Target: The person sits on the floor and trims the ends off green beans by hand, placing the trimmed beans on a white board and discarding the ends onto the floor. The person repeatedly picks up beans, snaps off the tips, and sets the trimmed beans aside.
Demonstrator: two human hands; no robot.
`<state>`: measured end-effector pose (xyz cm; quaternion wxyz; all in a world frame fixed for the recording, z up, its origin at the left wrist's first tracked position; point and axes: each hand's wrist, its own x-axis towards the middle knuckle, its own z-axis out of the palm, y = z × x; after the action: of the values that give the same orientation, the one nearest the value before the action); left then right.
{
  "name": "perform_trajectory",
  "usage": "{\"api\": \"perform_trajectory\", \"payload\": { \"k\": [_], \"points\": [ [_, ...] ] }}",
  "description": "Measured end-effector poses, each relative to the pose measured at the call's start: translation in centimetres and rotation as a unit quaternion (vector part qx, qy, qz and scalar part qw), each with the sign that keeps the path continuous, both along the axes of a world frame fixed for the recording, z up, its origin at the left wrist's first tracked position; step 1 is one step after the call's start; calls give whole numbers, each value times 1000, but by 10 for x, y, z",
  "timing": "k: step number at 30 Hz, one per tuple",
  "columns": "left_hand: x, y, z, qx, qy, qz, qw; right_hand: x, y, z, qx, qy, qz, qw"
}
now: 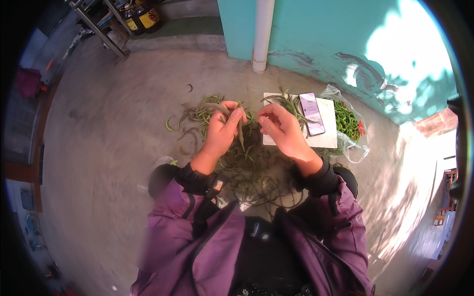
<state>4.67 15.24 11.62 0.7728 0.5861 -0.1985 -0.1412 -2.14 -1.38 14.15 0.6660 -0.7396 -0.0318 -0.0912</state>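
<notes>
My left hand (223, 124) is shut on a few long green-brown bean pods (240, 135), which stick out between its thumb and fingers. A short distance to the right, my right hand (282, 127) is raised with its fingers curled; whether anything small is pinched there cannot be made out. Behind and beside my left hand lies a loose pile of pods (202, 113) on the concrete floor. Darker scraps and thin stems (248, 159) spread below both hands. More pods (287, 101) rest on a white board (327, 114), partly covered by my right hand.
A lit smartphone (312, 114) lies on the board. Right of it sits a clear plastic bag (355, 148) of small green vegetables (346, 122) with red bits. A looped dark cable (266, 196) is between my knees. A white pipe (263, 37) runs down the turquoise wall (314, 29).
</notes>
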Motion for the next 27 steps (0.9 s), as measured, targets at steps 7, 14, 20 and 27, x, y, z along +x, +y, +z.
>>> {"api": "perform_trajectory", "payload": {
  "k": [7,14,20,27],
  "points": [
    [-6,-4,-5,38,-159,-13,987,4,0,14,15,10,16,1000],
    [-5,3,2,26,27,-5,999,0,-2,15,20,33,46,998],
    [-11,-4,2,45,-55,-4,997,3,4,14,-7,-5,32,999],
    [-1,2,6,-88,107,14,990,-3,-2,14,13,36,46,998]
  ]
}}
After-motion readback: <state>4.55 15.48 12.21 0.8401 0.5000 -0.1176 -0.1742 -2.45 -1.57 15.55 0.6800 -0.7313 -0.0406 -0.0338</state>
